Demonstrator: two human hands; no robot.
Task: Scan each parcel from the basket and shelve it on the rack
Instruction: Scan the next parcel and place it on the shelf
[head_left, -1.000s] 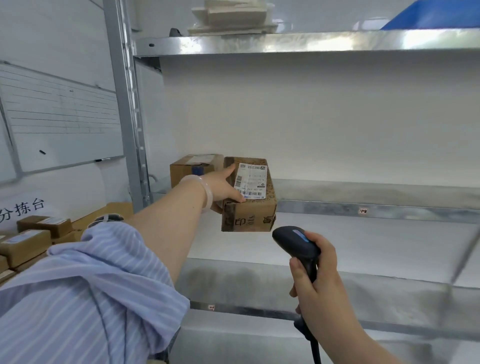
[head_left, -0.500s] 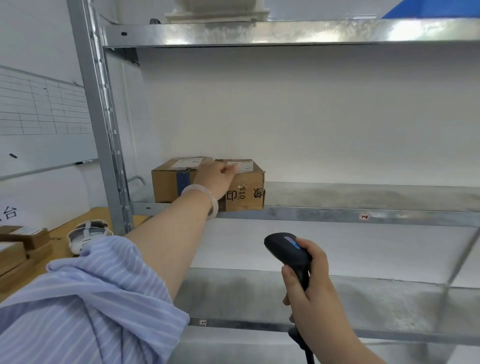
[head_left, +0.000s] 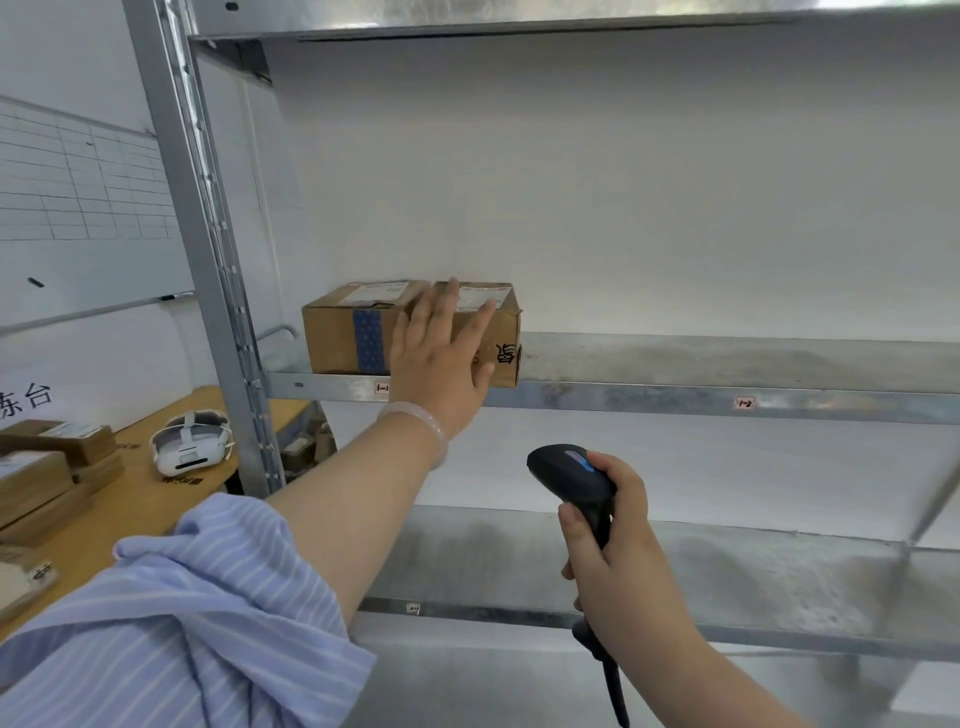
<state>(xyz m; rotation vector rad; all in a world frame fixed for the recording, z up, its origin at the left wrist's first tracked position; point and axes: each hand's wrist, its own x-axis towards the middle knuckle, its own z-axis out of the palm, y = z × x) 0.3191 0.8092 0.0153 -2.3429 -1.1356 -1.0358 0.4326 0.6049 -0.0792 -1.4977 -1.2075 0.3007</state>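
Two cardboard parcels stand side by side at the left end of the rack's middle shelf (head_left: 727, 402). The left parcel (head_left: 343, 332) has a blue tape strip. The right parcel (head_left: 504, 332) carries a white label on top. My left hand (head_left: 441, 358) is spread flat with straight fingers in front of the right parcel, holding nothing. Lower down, my right hand (head_left: 618, 540) grips the black barcode scanner (head_left: 571, 475) by its handle, its head pointing up and left.
The rack's left upright post (head_left: 208, 260) stands beside the parcels. Left of the rack, a wooden table (head_left: 140, 499) holds more boxes (head_left: 47, 467) and a white headset (head_left: 189, 449). A lower shelf (head_left: 727, 571) lies below.
My left hand set the right parcel on the shelf next to the left one, then let go and drew back with fingers spread. The scanner hand stayed in place.
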